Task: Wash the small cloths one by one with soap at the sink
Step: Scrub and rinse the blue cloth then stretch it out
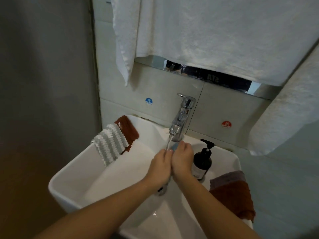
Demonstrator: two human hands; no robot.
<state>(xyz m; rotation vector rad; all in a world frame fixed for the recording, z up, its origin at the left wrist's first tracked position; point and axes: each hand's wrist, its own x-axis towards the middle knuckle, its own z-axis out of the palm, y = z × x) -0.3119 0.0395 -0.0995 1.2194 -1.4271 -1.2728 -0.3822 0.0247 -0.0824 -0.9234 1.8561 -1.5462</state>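
Observation:
Over the white sink (72,171) my left hand (161,167) and my right hand (183,159) are pressed together around a small blue cloth (174,147). Only its top edge shows between the fingers. Water runs from the chrome tap (183,116) onto the cloth and hands. A grey-and-white striped cloth (110,144) lies over a rust-red cloth (128,126) on the sink's left rim. On the right rim a purple-grey cloth (227,177) lies over another rust-red cloth (236,199). A dark soap pump bottle (202,161) stands just right of my right hand.
White towels (207,31) hang on the wall above the tap, one more at the right (284,121). A strip of mirror (215,78) shows below them. Blue cold (148,101) and red hot (226,124) stickers sit on the tiles. A grey wall closes the left side.

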